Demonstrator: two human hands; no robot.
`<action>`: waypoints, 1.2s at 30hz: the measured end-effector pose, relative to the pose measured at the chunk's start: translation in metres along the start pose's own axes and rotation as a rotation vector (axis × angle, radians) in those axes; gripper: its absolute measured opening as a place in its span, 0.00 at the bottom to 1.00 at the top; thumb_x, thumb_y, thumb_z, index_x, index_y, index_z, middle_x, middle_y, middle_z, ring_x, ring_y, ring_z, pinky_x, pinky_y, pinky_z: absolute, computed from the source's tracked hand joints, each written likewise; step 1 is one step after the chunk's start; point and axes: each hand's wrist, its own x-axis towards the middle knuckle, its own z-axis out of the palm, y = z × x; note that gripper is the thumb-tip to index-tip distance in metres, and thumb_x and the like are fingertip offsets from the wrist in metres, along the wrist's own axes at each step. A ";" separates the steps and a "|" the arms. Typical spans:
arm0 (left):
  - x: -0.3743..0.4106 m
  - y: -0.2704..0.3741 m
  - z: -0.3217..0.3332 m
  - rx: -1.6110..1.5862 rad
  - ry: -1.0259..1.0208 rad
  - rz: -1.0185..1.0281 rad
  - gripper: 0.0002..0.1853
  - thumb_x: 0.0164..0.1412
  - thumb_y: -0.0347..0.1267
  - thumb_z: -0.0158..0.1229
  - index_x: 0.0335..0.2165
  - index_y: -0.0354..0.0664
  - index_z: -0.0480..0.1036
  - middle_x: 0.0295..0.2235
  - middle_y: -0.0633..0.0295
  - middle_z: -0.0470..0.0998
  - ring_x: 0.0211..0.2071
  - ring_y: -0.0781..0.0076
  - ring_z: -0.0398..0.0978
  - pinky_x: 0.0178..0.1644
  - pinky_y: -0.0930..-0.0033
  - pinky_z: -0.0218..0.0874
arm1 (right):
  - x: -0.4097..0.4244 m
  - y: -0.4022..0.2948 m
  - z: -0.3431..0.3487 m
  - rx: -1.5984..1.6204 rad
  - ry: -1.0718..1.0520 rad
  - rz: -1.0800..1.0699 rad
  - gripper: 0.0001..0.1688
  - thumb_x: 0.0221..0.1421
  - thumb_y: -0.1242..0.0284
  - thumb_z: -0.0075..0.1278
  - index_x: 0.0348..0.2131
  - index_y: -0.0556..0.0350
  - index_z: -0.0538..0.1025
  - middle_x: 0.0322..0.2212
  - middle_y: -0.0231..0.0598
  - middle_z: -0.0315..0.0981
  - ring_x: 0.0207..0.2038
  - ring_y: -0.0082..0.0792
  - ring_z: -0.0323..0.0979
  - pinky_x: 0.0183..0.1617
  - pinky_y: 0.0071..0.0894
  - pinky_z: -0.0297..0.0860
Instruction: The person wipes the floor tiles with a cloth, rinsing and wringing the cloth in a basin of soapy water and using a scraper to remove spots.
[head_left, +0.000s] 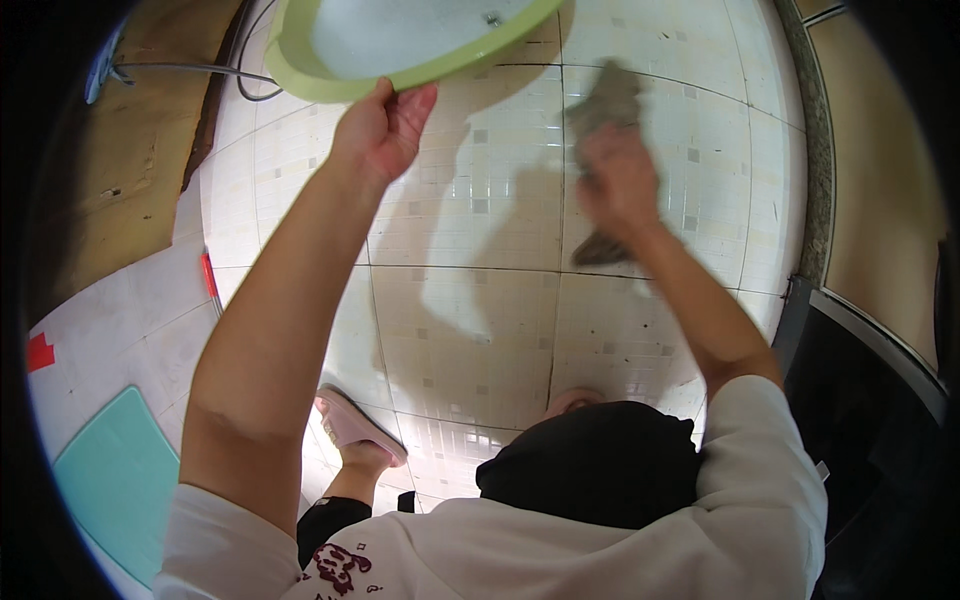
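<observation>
At the top of the view my left hand (386, 131) grips the near rim of a light green plastic basin (360, 88), thumb over the edge and fingers beneath. Whitish, sudsy water (405, 37) fills the basin, and a small dark object (492, 19) shows in it. On the right, my right hand (619, 176) is blurred and closed around a crumpled grey-brown cloth (607, 97). The cloth hangs out above and below my fist, over the tiled floor (487, 315). Whether it touches the tiles I cannot tell.
A worn yellowish board (127, 172) stands at the left, with a thin grey hose (195, 69) beside it. Lower left are a turquoise panel (120, 480) and a red-handled tool (208, 276). A dark appliance-like panel (862, 375) borders the right. My slippered foot (360, 431) is below.
</observation>
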 end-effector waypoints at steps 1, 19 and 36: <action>-0.009 -0.003 -0.002 -0.001 0.004 -0.012 0.16 0.67 0.34 0.34 0.41 0.29 0.61 0.37 0.48 0.71 0.35 0.58 0.74 0.42 0.63 0.72 | -0.010 -0.038 0.020 -0.167 -0.268 -0.037 0.38 0.41 0.55 0.50 0.51 0.52 0.64 0.54 0.47 0.56 0.57 0.51 0.50 0.57 0.52 0.52; -0.107 -0.045 -0.075 -0.030 -0.044 -0.101 0.17 0.66 0.33 0.37 0.47 0.32 0.61 0.45 0.50 0.70 0.46 0.61 0.71 0.49 0.67 0.68 | -0.225 0.060 -0.055 -0.233 0.168 0.482 0.22 0.47 0.78 0.43 0.45 0.52 0.68 0.51 0.47 0.59 0.55 0.50 0.55 0.58 0.42 0.53; -0.185 -0.075 -0.133 0.088 -0.084 -0.128 0.17 0.66 0.40 0.39 0.47 0.43 0.64 0.44 0.65 0.72 0.48 0.72 0.68 0.49 0.70 0.61 | -0.381 0.016 0.019 -0.930 0.270 1.521 0.21 0.51 0.64 0.47 0.42 0.56 0.70 0.39 0.47 0.67 0.44 0.45 0.63 0.46 0.45 0.62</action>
